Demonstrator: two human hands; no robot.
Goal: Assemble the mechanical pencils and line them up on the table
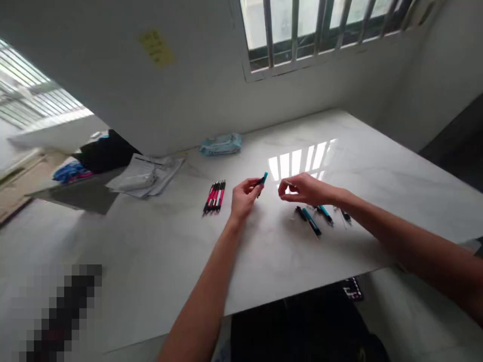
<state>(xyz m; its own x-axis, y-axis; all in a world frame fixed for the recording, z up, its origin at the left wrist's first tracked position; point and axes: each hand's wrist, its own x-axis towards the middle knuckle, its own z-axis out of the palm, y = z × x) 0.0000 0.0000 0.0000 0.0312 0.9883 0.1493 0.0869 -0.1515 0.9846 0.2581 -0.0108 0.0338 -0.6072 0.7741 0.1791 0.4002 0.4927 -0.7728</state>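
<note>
My left hand (244, 197) is closed in a pinch on a short teal and black pen part (261, 180), held just above the white marble table (151, 251). My right hand (302, 190) is closed too, its fingertips pinching a thin pale piece that I cannot make out, a little to the right of the teal part. Below my right hand lie loose teal and black pens and pen parts (312, 220). A tidy row of red and black pens (215, 196) lies to the left of my left hand.
A pack of wet wipes (220, 144) lies by the wall at the back. Grey plastic bags (145, 174) sit at the table's left end, with dark and blue items (94, 156) beyond them. A barred window (320, 30) is above.
</note>
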